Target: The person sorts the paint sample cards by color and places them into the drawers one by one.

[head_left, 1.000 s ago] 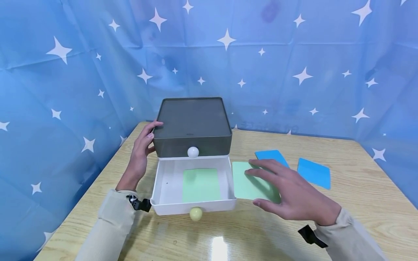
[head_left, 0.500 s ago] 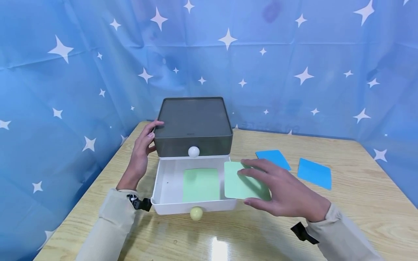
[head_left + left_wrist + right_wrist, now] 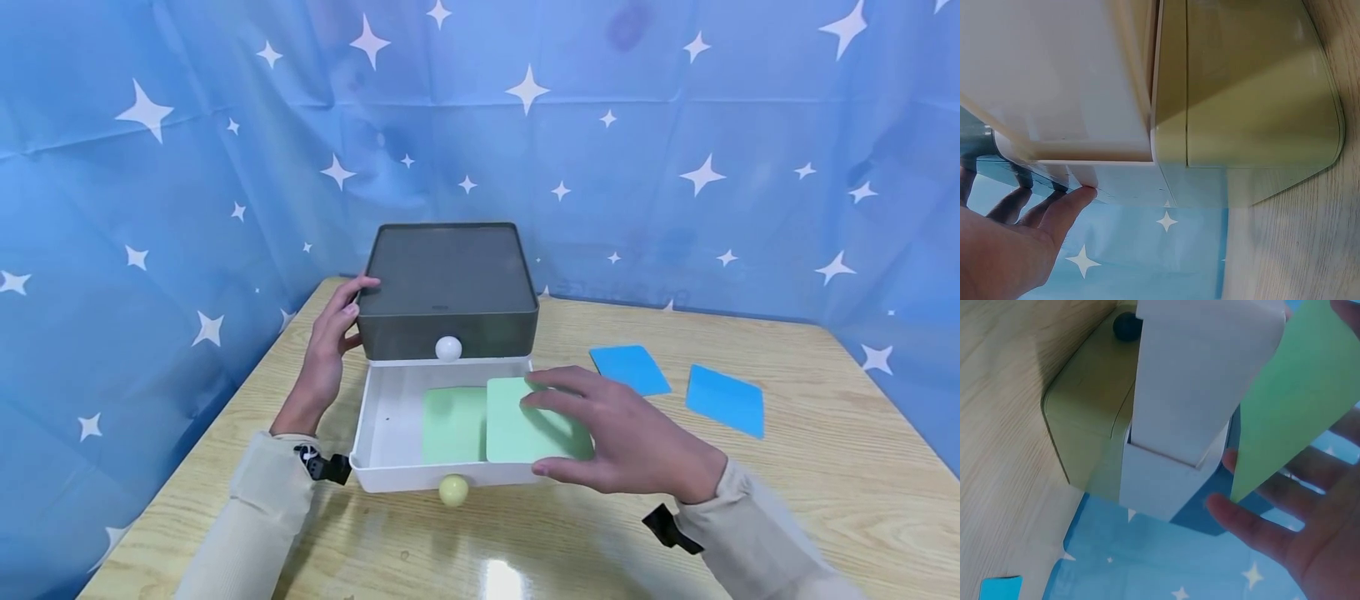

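Observation:
A tiered drawer box (image 3: 450, 271) has a dark grey top, a white drawer (image 3: 393, 417) pulled out towards me, and an olive-yellow lower tier (image 3: 1260, 81). One green paper card (image 3: 452, 425) lies on that drawer's floor. My left hand (image 3: 322, 350) rests against the box's left side, one finger over the top edge; in the left wrist view the thumb touches the white side wall. With my right hand (image 3: 622, 429) I hold a second green paper card (image 3: 525, 417) by its edges, between thumb and fingers. It overlaps the drawer's right part and partly covers the first card.
Two blue paper cards (image 3: 630, 369) lie on the wooden table (image 3: 840, 467) to the right of the box. A pale yellow knob (image 3: 453, 490) sticks out from the drawer front, a white knob (image 3: 448, 348) from the grey tier. Behind hangs a blue star-patterned curtain (image 3: 637, 192).
My right hand has moved left with the green card, from beside the drawer to over its right part. My left hand has stayed at the box's side.

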{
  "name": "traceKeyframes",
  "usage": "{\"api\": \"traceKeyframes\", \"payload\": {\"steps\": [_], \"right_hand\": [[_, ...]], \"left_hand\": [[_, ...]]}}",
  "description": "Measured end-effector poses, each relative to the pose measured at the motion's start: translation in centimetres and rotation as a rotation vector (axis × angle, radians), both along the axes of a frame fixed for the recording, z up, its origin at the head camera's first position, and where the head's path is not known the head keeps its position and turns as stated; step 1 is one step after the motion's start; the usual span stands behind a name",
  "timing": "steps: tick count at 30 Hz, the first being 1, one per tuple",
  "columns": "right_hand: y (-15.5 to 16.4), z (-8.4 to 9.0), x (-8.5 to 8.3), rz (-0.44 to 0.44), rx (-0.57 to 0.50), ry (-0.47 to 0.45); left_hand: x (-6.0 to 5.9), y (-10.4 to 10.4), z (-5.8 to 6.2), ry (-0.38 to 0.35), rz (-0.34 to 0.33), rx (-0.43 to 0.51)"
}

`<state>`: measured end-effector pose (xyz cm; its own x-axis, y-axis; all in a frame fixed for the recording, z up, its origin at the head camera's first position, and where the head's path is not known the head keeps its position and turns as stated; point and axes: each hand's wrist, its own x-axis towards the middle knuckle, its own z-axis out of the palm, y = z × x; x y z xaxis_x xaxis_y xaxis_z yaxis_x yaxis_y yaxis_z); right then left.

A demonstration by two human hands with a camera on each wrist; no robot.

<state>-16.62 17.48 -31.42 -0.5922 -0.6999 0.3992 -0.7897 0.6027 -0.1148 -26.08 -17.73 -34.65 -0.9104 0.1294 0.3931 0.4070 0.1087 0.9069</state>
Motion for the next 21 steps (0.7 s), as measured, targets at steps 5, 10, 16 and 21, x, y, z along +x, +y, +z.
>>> {"api": "traceKeyframes", "payload": {"steps": [5,10,16,21], "right_hand": [[-0.9,-0.2,-0.3,0.039,-0.016,0.033],[-1.9,-0.3,-0.6,0.064,-0.024,0.039],[-3.2,-0.5,-1.1,0.089,-0.023,0.057],[-4.0,-0.8,-1.4,0.098,-0.009,0.087]], "left_hand": [[0.0,0.1,0.0,0.005,0.003,0.000],[0.1,0.1,0.0,0.002,0.002,0.006],[0.1,0.2,0.1,0.000,0.004,0.013],[0.1,0.1,0.1,-0.002,0.004,0.016]]}}
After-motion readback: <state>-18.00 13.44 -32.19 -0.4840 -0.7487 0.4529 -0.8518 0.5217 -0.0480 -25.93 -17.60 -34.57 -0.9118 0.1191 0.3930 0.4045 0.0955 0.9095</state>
